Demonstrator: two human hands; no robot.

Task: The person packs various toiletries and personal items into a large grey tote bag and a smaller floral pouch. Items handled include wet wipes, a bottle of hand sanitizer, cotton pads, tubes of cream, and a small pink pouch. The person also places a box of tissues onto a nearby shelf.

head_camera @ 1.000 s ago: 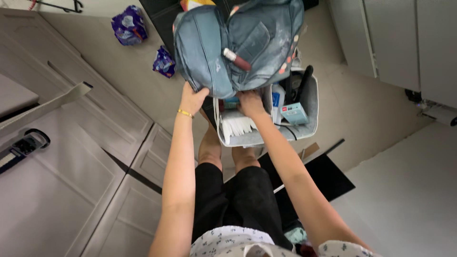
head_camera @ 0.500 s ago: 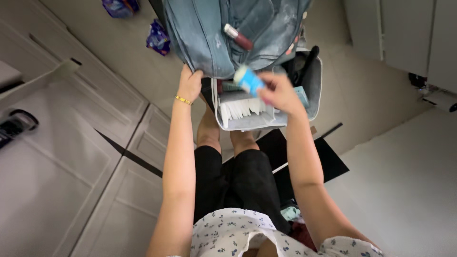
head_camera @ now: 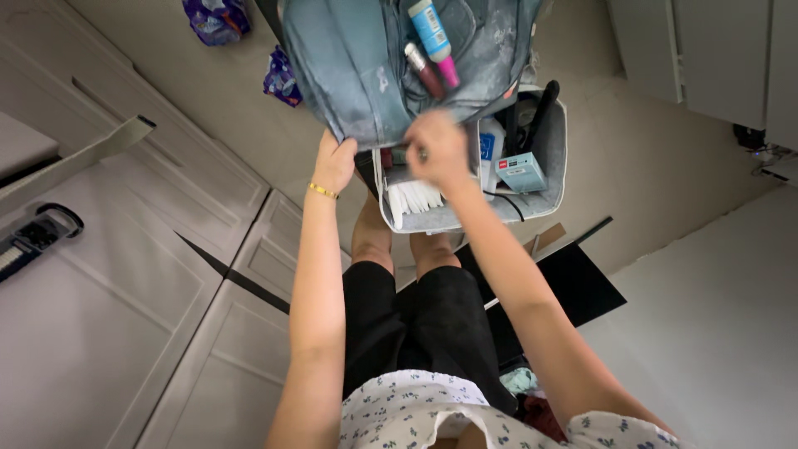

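Left hand (head_camera: 334, 162), gold bangle (head_camera: 322, 191) at the wrist, closed on the lower edge of a grey-blue fabric backpack (head_camera: 366, 66), holding it up. Right hand (head_camera: 438, 148) just beside, at the same edge, blurred; fingers curled, but cannot tell whether gripping the fabric or anything else. Above the right hand, in the backpack's open front pocket: a white-and-blue plastic tube with a pink cap (head_camera: 434, 33) and a slim dark-red tube (head_camera: 423, 71), side by side. Directly below and behind the right hand, a light grey fabric storage bin (head_camera: 555, 150), holding a row of white flat packets (head_camera: 414, 199), a small pale-blue box (head_camera: 521, 173) and a black handle-like object (head_camera: 539, 108). Further above the left hand, on the beige floor, two purple plastic packets (head_camera: 283, 76) (head_camera: 218, 18).
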